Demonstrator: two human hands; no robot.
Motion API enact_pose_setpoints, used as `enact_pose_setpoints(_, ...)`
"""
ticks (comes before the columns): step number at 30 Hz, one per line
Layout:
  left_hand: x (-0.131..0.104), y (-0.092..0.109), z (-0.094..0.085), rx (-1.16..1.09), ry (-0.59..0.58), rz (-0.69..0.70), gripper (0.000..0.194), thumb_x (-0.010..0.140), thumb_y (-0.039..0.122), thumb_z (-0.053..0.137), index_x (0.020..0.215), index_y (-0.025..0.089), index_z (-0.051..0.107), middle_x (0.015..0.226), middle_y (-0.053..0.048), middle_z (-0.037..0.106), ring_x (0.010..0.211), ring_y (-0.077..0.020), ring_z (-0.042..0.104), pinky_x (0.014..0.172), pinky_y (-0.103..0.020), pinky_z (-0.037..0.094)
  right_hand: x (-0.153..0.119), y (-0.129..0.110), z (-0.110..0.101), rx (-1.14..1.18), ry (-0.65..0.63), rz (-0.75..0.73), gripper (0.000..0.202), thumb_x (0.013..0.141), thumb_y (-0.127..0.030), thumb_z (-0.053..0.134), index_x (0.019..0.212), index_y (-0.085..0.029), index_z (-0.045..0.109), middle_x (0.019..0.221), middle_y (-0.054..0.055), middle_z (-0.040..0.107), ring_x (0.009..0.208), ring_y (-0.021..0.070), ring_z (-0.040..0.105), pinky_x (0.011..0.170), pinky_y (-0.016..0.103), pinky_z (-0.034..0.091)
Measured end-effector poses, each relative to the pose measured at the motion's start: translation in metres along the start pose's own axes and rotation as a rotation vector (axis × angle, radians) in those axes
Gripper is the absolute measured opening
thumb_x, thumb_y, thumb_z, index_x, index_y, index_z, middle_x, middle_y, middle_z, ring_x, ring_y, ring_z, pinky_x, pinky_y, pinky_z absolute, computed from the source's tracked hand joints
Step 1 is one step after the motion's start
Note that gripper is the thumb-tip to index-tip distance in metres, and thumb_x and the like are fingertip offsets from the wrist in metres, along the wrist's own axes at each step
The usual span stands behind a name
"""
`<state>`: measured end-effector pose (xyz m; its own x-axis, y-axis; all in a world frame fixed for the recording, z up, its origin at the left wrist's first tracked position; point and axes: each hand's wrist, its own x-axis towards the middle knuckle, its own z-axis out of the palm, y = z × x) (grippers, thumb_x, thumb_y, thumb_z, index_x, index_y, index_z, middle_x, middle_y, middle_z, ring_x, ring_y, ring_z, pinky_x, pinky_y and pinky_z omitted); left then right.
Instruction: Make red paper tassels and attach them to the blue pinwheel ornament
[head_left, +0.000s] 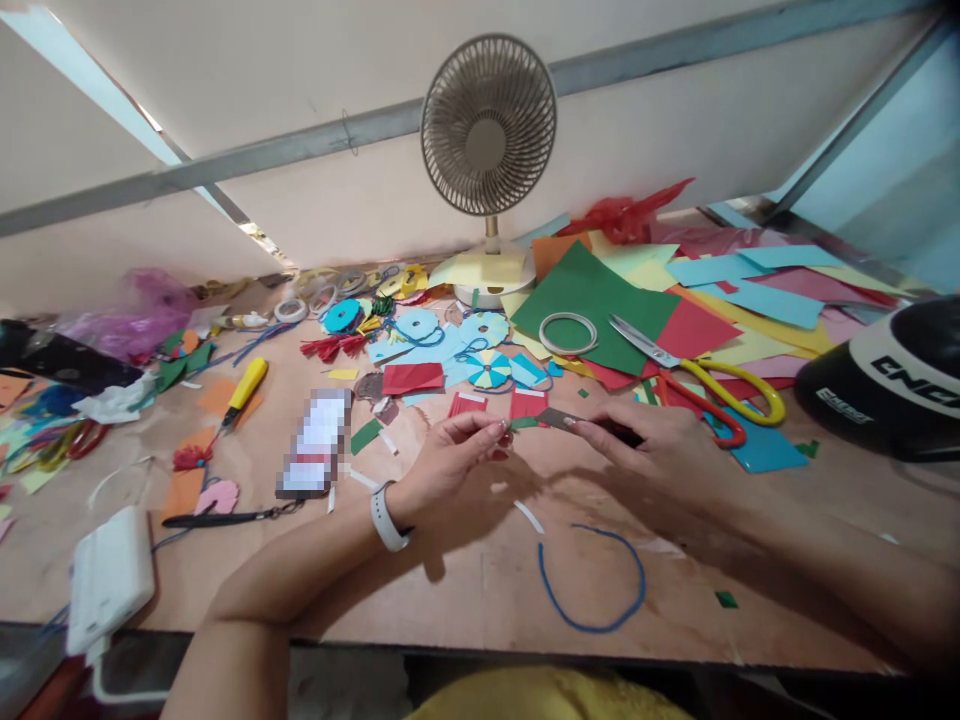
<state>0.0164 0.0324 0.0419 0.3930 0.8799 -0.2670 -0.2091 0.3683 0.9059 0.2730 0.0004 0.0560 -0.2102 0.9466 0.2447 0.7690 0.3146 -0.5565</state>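
**Both hands pinch a small strip over the table**

Head view: the left hand [442,470], a white wristband on its wrist, has its fingers [491,432] clenched around one end of a small green and grey strip [551,420]. The right hand [660,450] meets it from the other side, fingers [600,432] grasping the strip's far end, with something dark under that grip that I cannot make out. The strip sits right between the two sets of fingertips, held just above the wooden table [480,580].

Just beyond the fingers lie red paper pieces [529,402]. Past the right fingers, yellow-and-red scissors [697,375] rest on green paper [592,300] beside a tape ring [568,333]. On the near side of the fingers, a blue cord [600,580] curls on the table. Far beyond, a fan [487,150] stands upright. Well off to the left fingers' side lies a yellow-handled tool [244,388].
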Motion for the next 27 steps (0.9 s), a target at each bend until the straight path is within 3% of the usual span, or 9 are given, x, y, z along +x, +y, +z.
enact_pose_setpoints(6,0.002,0.010,-0.004,0.123,-0.063,0.099,0.031,0.078,0.043,0.085,0.082,0.014,0.073,0.078,-0.001,0.069,0.075,-0.0096,0.063,0.077,-0.024,0.051,0.004,-0.001,-0.003,0.117,-0.033,0.046,0.033,0.099,-0.049,0.055,0.086,-0.024,0.072,0.078,0.000,0.072,0.069,0.0158,0.063,0.062,0.028,0.041)
enact_pose_setpoints(12,0.009,0.027,-0.010,0.125,-0.150,0.036,0.031,0.077,0.042,0.086,0.079,0.015,0.071,0.079,-0.001,0.067,0.075,-0.0094,0.064,0.076,-0.023,0.053,0.015,0.009,-0.006,0.345,-0.153,0.113,0.045,0.096,-0.060,0.055,0.074,-0.021,0.064,0.057,-0.001,0.057,0.051,0.0121,0.048,0.049,0.026,0.033)
enact_pose_setpoints(15,0.022,0.039,-0.020,0.163,-0.113,0.045,0.032,0.076,0.044,0.086,0.085,0.017,0.072,0.084,-0.001,0.070,0.075,-0.0100,0.065,0.075,-0.025,0.055,0.023,0.021,-0.005,0.479,-0.221,0.205,0.048,0.093,-0.065,0.055,0.074,-0.021,0.060,0.053,-0.004,0.052,0.046,0.0116,0.045,0.046,0.026,0.032)
enact_pose_setpoints(17,0.037,0.051,-0.028,0.316,-0.045,0.161,0.032,0.079,0.046,0.083,0.089,0.017,0.073,0.087,-0.002,0.071,0.079,-0.0117,0.066,0.078,-0.025,0.055,0.026,0.029,-0.001,0.479,-0.209,0.218,0.048,0.093,-0.066,0.055,0.075,-0.021,0.059,0.055,-0.003,0.052,0.048,0.0125,0.047,0.046,0.026,0.033)
enact_pose_setpoints(21,0.081,0.075,-0.043,0.698,0.129,0.552,0.034,0.090,0.050,0.070,0.099,0.018,0.070,0.094,-0.006,0.072,0.089,-0.0176,0.068,0.078,-0.028,0.056,0.026,0.036,0.007,0.307,-0.161,0.125,0.048,0.096,-0.062,0.053,0.074,-0.021,0.061,0.061,-0.001,0.052,0.056,0.0134,0.047,0.049,0.027,0.029)
enact_pose_setpoints(24,0.114,0.086,-0.051,1.053,0.207,0.804,0.027,0.097,0.043,0.059,0.099,0.018,0.070,0.095,-0.007,0.073,0.087,-0.0175,0.068,0.079,-0.028,0.056,0.025,0.038,0.012,0.258,-0.195,0.087,0.046,0.098,-0.058,0.050,0.076,-0.020,0.063,0.067,0.000,0.056,0.060,0.0136,0.049,0.052,0.027,0.031)
enact_pose_setpoints(27,0.140,0.089,-0.055,1.448,0.289,0.912,0.027,0.104,0.033,0.048,0.108,0.017,0.069,0.108,-0.010,0.074,0.095,-0.0192,0.070,0.084,-0.030,0.055,0.024,0.042,0.017,0.227,-0.221,0.067,0.045,0.099,-0.057,0.049,0.076,-0.020,0.063,0.068,0.000,0.056,0.061,0.0140,0.050,0.054,0.027,0.033)
